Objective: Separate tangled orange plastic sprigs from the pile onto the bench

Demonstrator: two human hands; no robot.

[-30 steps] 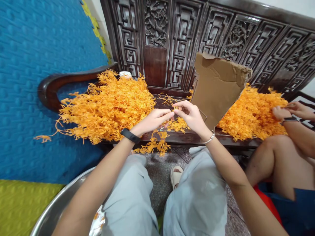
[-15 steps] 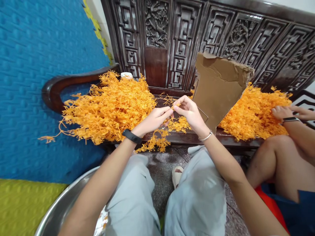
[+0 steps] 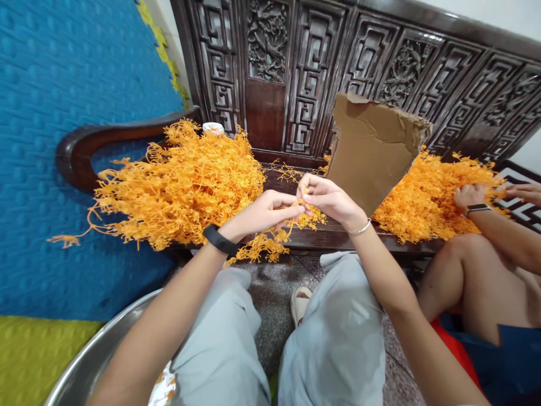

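My left hand (image 3: 262, 213) and my right hand (image 3: 329, 197) meet over the front of a dark carved wooden bench (image 3: 338, 237), fingertips pinched together on a small orange plastic sprig (image 3: 305, 193). A big heap of orange plastic branches (image 3: 181, 186) lies on the bench just left of my hands. A smaller clump (image 3: 260, 251) hangs over the bench edge below my left wrist. A black band is on my left wrist, a thin bracelet on my right.
A torn cardboard piece (image 3: 372, 149) stands right behind my right hand. A second orange heap (image 3: 426, 200) lies to the right, where another person's hands (image 3: 469, 194) work. A steel basin (image 3: 97, 361) sits low left, beside blue and green foam mats (image 3: 51, 113).
My hands dropped slightly and turned, still pinching the sprig between them. The other person's hand shifted a little over the right heap.
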